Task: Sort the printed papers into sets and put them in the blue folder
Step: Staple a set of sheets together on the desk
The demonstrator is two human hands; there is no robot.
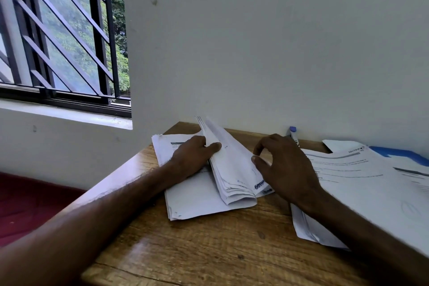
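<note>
The left hand [193, 157] lies on the stack of papers [197, 202] at the back left corner of the table [209, 253]. It holds up a bundle of lifted pages [232, 169]: the thumb presses on the front side of the bundle, and the other fingers are hidden behind it. The bundle is bent over toward the right, so its far edge stands up in the air and its near edge curls down on the stack.

The right hand [286, 166] is just at the right of this bundle. Its fingers are curled, and the tips of the thumb and the first finger are at the edge of the lifted pages. I cannot tell if they pinch a sheet or only touch it.

Under the right forearm and further to the right lies a second pile of papers [348, 181] with printed lines, spread loosely. It reaches the right border of the view. The blue folder [399, 153] is at the far right, close to the wall [255, 42], and the sheets of this second pile cover most of it.

Behind the right hand a pen [293, 133] with a blue cap leans against the wall. At the left is a window [58, 42] with dark bars, and green trees are seen through it.
</note>
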